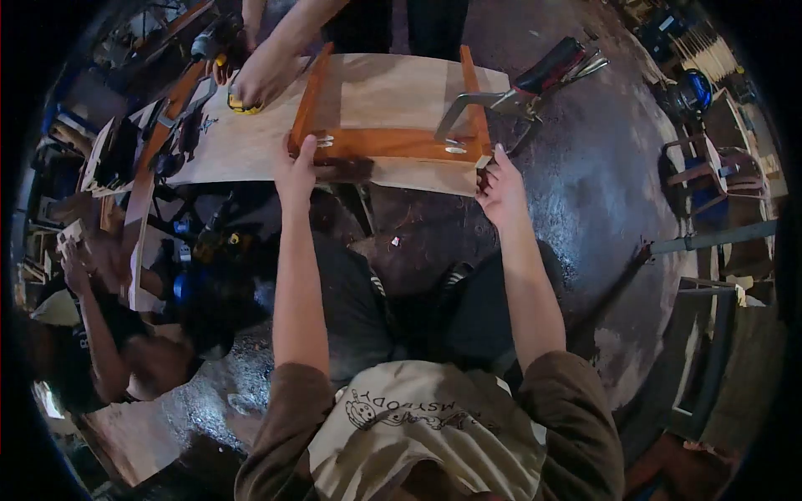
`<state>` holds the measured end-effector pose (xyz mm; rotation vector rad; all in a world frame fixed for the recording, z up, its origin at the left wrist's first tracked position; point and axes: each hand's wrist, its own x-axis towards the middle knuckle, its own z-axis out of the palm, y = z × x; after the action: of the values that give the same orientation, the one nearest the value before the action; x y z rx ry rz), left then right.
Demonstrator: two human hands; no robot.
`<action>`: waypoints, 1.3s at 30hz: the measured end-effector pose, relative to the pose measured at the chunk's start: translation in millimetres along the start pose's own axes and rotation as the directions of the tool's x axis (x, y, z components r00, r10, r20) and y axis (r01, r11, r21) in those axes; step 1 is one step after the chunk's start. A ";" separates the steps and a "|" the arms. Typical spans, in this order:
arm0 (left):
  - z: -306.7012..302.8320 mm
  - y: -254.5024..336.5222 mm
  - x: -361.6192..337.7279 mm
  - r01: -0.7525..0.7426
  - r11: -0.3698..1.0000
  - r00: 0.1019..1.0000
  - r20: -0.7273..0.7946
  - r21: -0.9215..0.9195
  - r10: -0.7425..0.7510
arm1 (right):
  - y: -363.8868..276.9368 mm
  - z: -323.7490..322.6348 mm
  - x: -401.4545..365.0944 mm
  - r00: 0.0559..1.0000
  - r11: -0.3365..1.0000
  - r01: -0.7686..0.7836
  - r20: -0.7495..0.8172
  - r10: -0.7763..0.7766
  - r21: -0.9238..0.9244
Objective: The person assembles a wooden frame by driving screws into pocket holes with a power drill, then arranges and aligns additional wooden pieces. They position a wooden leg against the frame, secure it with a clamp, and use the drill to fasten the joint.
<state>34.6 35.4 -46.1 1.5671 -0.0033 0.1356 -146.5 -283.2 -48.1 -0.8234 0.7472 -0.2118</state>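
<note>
An orange-brown wooden frame point(384, 145), made of a long rail with two side pieces, lies on a pale wooden board point(376, 88). My left hand point(294, 174) grips its left corner, thumb on top and fingers hidden. At the right corner my right hand point(503, 192) is closed around the frame's end, beside a small pale wood edge; its exact grip is partly hidden. A locking C-clamp point(508, 102) with a dark red and black handle sits over the right side piece. Two light oval spots show on the rail.
Across the board, another person's hand point(266, 73) is over a yellow tape measure point(243, 101). Further left are a cordless drill point(215, 43) and dark tools. A second person point(117, 334) works at lower left. A metal pipe point(710, 237) and a stool point(710, 171) stand right.
</note>
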 end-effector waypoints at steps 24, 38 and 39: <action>-21.5 -3.5 35.0 -0.392 0.655 0.917 0.221 0.645 0.332 | -1.6 -1.0 18.8 0.999 0.995 0.009 0.047 -0.005 -0.095; -38.4 -20.9 44.5 -0.576 0.588 0.816 0.356 0.567 0.456 | 10.3 -10.7 49.0 0.989 0.994 0.094 0.117 -0.087 -0.055; -40.6 -18.4 45.4 -0.570 0.594 0.821 0.352 0.568 0.450 | 11.9 -10.6 49.4 0.986 0.995 0.100 0.136 -0.096 -0.023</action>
<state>77.9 79.8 -60.7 2.2545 -0.6251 0.5062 -118.9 -303.4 -87.1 -0.8943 0.5849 -0.2315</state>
